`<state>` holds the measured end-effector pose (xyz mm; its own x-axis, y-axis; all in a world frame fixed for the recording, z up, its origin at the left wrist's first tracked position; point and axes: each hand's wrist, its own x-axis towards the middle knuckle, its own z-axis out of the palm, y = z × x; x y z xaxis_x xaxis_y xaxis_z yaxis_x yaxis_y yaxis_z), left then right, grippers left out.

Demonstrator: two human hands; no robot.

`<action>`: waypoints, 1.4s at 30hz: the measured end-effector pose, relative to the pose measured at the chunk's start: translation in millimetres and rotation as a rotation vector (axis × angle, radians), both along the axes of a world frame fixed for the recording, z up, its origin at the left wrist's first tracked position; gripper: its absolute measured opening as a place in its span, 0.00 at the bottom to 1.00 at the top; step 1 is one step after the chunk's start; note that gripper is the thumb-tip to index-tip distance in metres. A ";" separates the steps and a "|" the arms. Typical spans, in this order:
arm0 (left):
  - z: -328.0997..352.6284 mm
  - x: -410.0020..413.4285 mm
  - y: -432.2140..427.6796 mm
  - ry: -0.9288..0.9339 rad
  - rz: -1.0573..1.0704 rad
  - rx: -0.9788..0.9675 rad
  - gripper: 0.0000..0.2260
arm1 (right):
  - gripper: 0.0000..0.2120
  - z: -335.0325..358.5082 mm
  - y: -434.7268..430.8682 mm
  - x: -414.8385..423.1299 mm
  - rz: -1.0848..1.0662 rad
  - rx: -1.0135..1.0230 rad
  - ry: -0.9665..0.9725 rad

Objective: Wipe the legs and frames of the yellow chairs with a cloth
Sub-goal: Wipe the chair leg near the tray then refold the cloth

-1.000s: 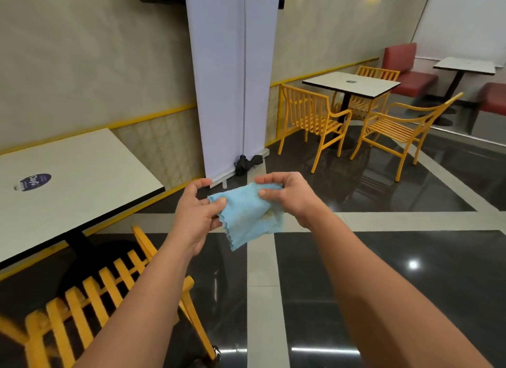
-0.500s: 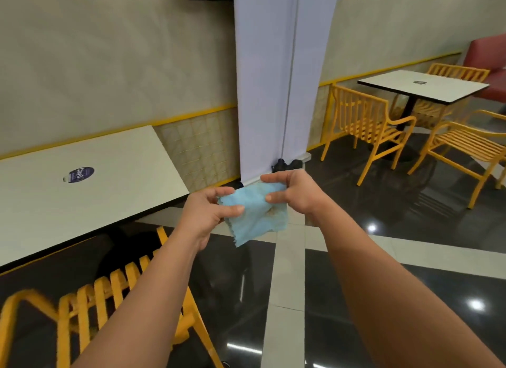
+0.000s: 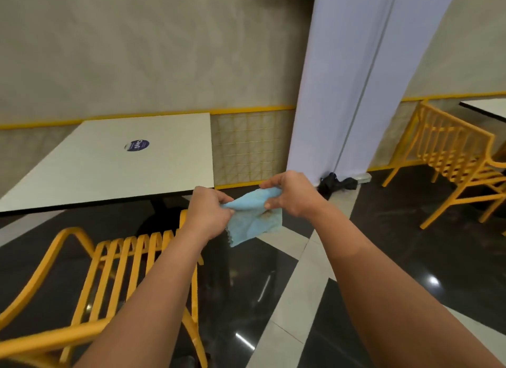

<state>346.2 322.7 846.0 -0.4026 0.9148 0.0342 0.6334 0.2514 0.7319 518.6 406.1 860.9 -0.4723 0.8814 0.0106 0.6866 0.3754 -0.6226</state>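
At frame centre, the left hand [image 3: 210, 214] and right hand [image 3: 293, 193] each pinch an upper edge of a small light-blue fabric cloth [image 3: 252, 225], and the view has swung left since a second ago, bringing the nearest yellow slatted chair [image 3: 115, 260] into the lower left, probably next for wiping.

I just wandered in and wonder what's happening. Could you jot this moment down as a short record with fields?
left hand: pinches the left edge of the blue cloth
right hand: pinches its upper right edge
blue cloth: hangs between both hands, touching no chair
near yellow chair: below the left arm, by the white table
far yellow chair: at right
wiping: not yet begun
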 end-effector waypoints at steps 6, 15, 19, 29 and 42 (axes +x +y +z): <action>-4.4 10.6 -12.2 0.105 0.048 -0.016 0.04 | 0.11 -13.6 15.0 -5.6 0.094 0.073 -0.049; -15.8 -8.2 -16.6 -0.003 0.064 0.001 0.03 | 0.06 -26.1 29.2 -26.9 0.205 0.039 0.095; -20.9 -16.3 -10.8 -0.116 0.079 0.043 0.05 | 0.05 -29.5 34.1 -40.2 0.221 -0.015 0.167; -30.8 -48.0 2.2 -0.564 0.053 0.218 0.16 | 0.08 -29.7 49.6 -77.2 0.269 -0.156 0.426; -50.6 -65.7 29.8 -0.621 0.183 0.288 0.16 | 0.06 -59.2 92.6 -110.9 0.320 -0.270 0.485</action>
